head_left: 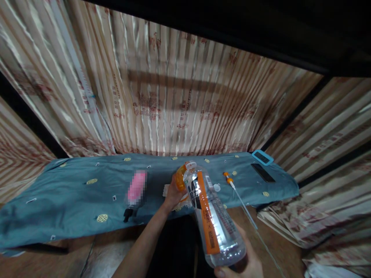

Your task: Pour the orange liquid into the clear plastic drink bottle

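My right hand (246, 264) grips the base of a clear plastic bottle (214, 216) with an orange and white label, tilted so that its open neck points away from me. My left hand (174, 193) is at the bottle's mouth, with its fingers closed on the orange cap (181, 177). Both hands are over the near edge of a blue-green cloth (72, 197) that covers a low surface.
On the cloth lie a pink bottle with a black tip (135, 191), a thin white rod with an orange end (236, 191), a dark phone (262, 172) and a blue-framed device (262, 157). Striped curtains hang behind; folded fabric lies at the right.
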Motion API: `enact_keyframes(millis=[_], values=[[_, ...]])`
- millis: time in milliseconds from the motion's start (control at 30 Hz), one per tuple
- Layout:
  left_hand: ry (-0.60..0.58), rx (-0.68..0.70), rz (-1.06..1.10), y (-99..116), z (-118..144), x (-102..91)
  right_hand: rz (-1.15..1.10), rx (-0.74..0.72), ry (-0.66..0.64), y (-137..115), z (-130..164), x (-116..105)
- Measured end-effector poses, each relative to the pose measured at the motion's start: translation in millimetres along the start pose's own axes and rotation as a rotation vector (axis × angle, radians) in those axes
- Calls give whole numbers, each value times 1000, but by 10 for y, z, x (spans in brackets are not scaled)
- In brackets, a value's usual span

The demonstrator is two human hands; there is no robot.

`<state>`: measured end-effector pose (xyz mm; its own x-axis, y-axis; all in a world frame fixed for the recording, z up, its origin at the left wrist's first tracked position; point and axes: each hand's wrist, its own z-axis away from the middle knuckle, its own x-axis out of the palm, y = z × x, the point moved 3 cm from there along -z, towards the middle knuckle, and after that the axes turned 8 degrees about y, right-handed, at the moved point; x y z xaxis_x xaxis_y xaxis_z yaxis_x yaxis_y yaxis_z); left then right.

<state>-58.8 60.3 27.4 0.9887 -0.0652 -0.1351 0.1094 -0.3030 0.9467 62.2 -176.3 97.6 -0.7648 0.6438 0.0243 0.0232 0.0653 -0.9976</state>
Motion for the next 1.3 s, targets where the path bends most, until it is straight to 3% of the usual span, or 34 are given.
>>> enact_keyframes(millis=[900,1300], values=[[5,57,39,-35,8,3,72,-77,-26,-24,-2,13],[14,21,52,-13,12,13,-6,-8,-9,11,17,16]])
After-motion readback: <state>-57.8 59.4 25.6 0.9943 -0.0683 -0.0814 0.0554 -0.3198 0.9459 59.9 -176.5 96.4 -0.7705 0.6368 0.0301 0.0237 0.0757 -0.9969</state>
